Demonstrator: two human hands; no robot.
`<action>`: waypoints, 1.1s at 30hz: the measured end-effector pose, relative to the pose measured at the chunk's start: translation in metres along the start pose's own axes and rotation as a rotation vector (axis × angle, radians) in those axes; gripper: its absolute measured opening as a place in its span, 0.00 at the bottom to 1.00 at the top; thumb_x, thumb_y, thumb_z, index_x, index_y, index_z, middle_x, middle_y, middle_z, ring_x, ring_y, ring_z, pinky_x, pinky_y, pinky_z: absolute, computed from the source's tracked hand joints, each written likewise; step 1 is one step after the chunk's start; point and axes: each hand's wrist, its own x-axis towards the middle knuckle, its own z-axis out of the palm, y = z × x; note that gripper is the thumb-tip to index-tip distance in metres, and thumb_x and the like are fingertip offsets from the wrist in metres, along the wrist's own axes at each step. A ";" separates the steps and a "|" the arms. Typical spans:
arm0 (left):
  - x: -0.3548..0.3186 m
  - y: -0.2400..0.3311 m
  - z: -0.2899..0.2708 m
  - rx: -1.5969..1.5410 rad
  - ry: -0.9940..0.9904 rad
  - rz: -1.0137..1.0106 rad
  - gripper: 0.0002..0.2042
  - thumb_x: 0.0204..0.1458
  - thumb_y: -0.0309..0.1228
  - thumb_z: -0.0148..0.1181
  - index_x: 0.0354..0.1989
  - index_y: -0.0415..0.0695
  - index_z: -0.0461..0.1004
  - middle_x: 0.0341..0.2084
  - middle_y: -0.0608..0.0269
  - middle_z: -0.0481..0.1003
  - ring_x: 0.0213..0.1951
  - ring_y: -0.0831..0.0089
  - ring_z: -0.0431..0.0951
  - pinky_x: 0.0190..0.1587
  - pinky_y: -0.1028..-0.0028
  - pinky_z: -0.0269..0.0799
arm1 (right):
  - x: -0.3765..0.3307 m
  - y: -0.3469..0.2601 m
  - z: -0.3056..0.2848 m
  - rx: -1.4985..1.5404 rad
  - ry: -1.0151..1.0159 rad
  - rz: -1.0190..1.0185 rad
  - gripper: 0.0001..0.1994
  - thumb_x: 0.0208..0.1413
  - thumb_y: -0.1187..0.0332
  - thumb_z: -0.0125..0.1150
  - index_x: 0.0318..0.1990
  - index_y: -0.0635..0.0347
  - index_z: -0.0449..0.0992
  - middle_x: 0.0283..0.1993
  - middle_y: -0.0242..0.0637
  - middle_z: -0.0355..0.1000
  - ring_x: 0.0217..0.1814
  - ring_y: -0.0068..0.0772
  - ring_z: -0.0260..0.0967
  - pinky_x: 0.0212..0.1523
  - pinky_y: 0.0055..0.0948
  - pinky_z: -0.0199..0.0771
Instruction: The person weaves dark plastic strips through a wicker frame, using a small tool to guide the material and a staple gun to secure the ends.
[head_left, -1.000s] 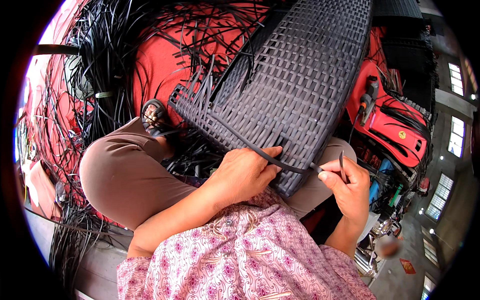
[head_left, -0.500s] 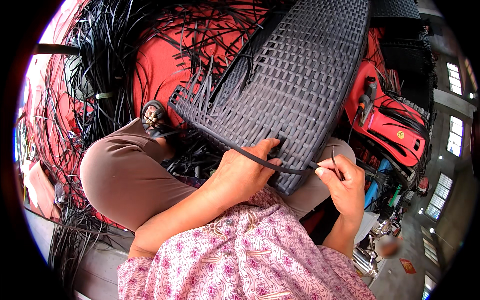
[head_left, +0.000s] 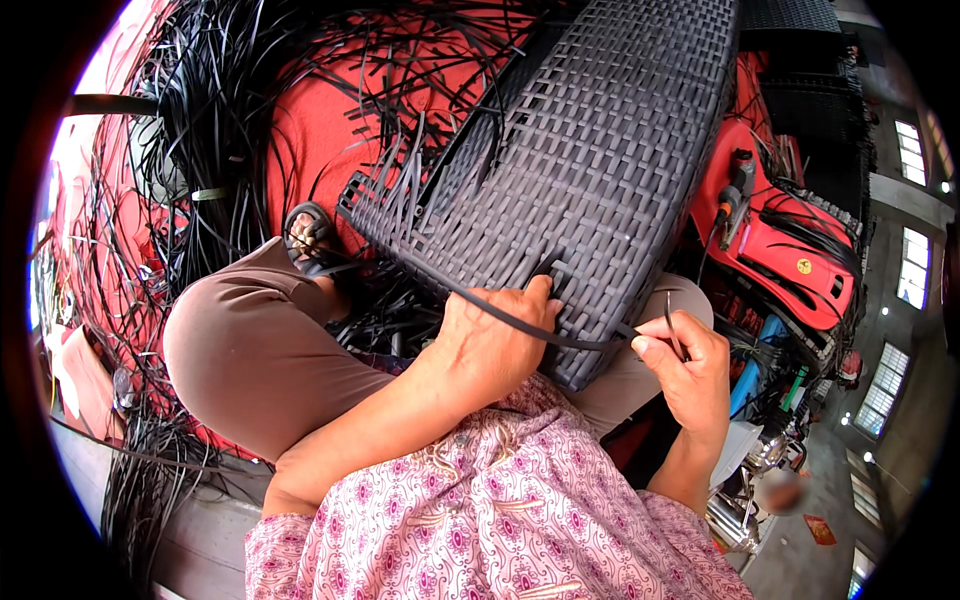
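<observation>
A dark grey woven panel (head_left: pixel 600 170) of flat plastic wicker lies slanted across my lap. My left hand (head_left: pixel 495 335) rests on its near end with fingers curled down at the weave. A short dark gap or strip end shows at those fingertips, and what they grip is hidden. One long flat plastic strip (head_left: pixel 510 318) runs from the panel's left edge over the back of my left hand to my right hand (head_left: pixel 685 360). There, beside the panel's near right corner, thumb and fingers pinch the strip. A thin dark length (head_left: pixel 671 320) also stands up between the right fingers; its kind is unclear.
Loose strips (head_left: pixel 215 130) hang and lie in a thick black tangle at the left, over red cloth (head_left: pixel 320 130). A red plastic seat (head_left: pixel 775 235) on the right bears a tool with an orange-marked handle (head_left: pixel 735 200). My bent knee (head_left: pixel 235 340) is left of the panel.
My left fingers have drawn in from spread to curled, with the hand shifting slightly at the weave. My right hand and its strip stay nearly in place.
</observation>
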 end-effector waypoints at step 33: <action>-0.010 -0.014 0.022 -0.263 0.391 0.003 0.10 0.51 0.24 0.66 0.42 0.40 0.82 0.27 0.56 0.73 0.25 0.58 0.78 0.28 0.65 0.74 | 0.001 0.005 -0.007 -0.014 -0.032 -0.035 0.09 0.49 0.73 0.71 0.36 0.67 0.79 0.25 0.32 0.70 0.25 0.20 0.66 0.27 0.24 0.64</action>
